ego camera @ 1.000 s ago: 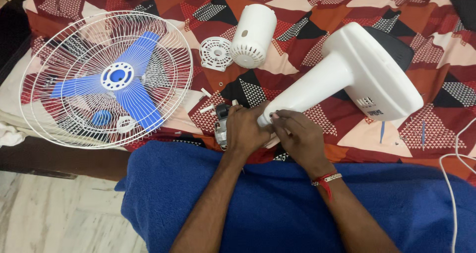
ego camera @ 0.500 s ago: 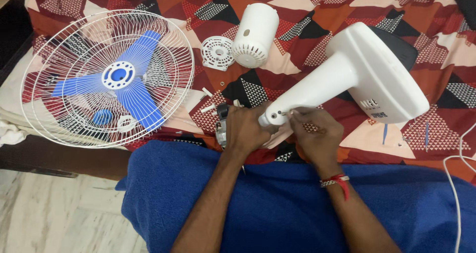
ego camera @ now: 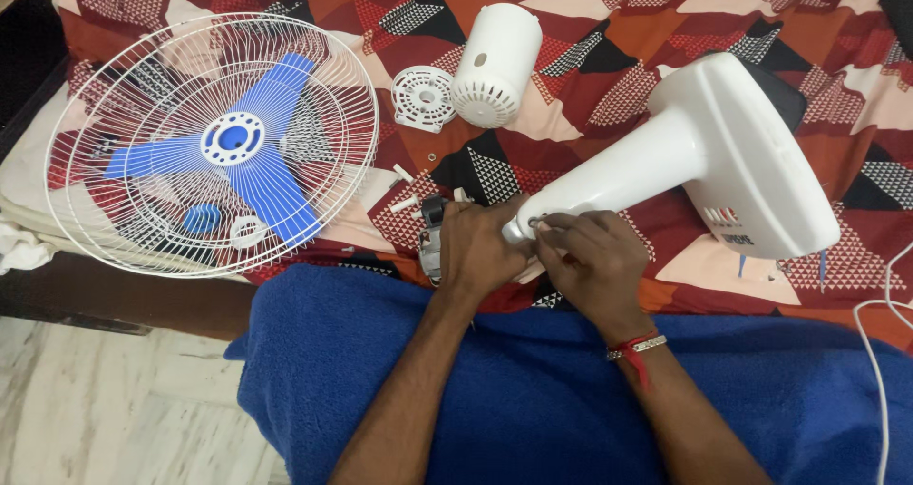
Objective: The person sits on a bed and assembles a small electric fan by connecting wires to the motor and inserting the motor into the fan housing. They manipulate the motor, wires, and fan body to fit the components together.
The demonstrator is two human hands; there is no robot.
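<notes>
Both hands, left hand (ego camera: 478, 247) and right hand (ego camera: 594, 261), are shown closed around the narrow neck end of the white fan stand (ego camera: 704, 162), which is laid across the patterned bedspread (ego camera: 609, 29). Further left are seen the wire guard (ego camera: 204, 143) with its blue blade (ego camera: 233, 157), then the white motor cover (ego camera: 495, 67) and the small round vented cap (ego camera: 421, 97).

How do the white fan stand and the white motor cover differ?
The fan stand is large, and both hands, left hand and right hand, grip its neck; the motor cover is small, cylindrical and untouched. The stand is smooth; the cover has vent slits. Both are white plastic.
</notes>
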